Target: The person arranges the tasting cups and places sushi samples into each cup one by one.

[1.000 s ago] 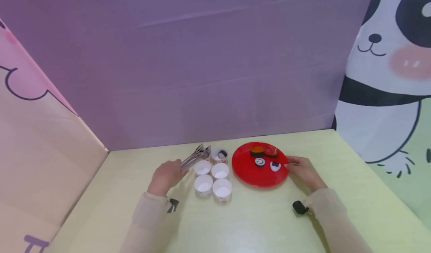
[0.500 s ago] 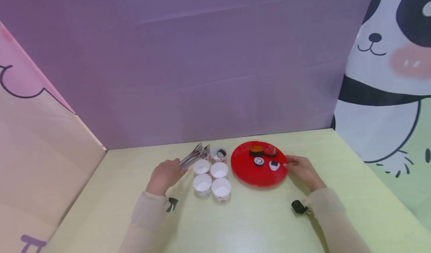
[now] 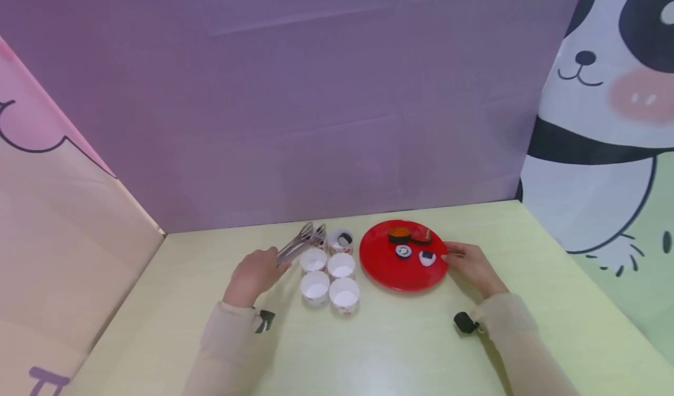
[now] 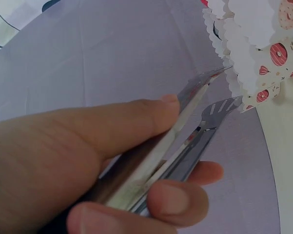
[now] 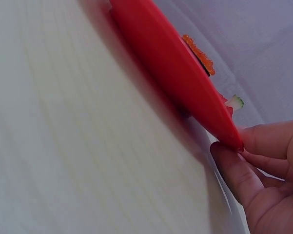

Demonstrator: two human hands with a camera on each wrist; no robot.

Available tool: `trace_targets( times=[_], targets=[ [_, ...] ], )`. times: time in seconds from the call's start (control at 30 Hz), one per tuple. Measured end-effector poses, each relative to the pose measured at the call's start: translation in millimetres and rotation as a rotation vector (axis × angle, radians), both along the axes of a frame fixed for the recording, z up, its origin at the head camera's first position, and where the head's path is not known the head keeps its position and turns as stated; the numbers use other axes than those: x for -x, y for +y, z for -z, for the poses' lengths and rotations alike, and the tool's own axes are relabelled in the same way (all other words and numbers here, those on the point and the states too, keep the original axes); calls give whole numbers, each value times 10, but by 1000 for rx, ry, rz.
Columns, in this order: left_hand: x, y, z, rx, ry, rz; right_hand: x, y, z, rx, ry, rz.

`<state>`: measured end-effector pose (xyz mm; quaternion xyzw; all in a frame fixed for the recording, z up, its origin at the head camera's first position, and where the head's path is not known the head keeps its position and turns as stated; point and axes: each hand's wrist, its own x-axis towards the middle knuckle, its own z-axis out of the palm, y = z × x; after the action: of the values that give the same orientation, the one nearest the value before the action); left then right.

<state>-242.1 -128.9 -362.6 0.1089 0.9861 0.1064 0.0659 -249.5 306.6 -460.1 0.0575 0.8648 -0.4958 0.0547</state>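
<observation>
Our left grip [image 3: 256, 274] is pinching metal tongs [image 3: 295, 251] between thumb and fingers, their slotted tips standing apart. Our right grip [image 3: 470, 269] is holding the right rim of a round red plate [image 3: 387, 272], also between thumb and fingers.

Nearest us, pale sleeves [image 3: 227, 331] are covering both forearms, and a small black device [image 3: 466, 323] is hanging at the right cuff. Ahead, on the pale surface [image 3: 389, 355], a front pair of white scalloped cups [image 3: 344, 293] is standing side by side, with a middle pair [image 3: 341, 265] just behind. To their right lies the plate, where we are seeing a rice ball [image 3: 427, 258] near the right fingers, a round sushi roll [image 3: 403, 251] beside it, and farther back a roe-topped sushi [image 3: 399, 234] touching or nearly touching a red-topped sushi [image 3: 421, 237]. A back cup [image 3: 337, 245] is holding a black-and-white sushi piece [image 3: 344, 239]; the tong tips are hovering just left of it, and whether they are touching a cup we cannot tell. Beyond, a purple backdrop [image 3: 316, 121] is rising.
</observation>
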Motion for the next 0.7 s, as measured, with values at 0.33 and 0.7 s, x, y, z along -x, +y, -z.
trace_targets(
  times=[0.33,0.7],
  targets=[
    [-51,37,-13,-41,27,18,-4,-11,-13,-1,-16,2],
    [-114,227,0,-37,91,89,-17,-10,-18,5,6,-10]
  ],
)
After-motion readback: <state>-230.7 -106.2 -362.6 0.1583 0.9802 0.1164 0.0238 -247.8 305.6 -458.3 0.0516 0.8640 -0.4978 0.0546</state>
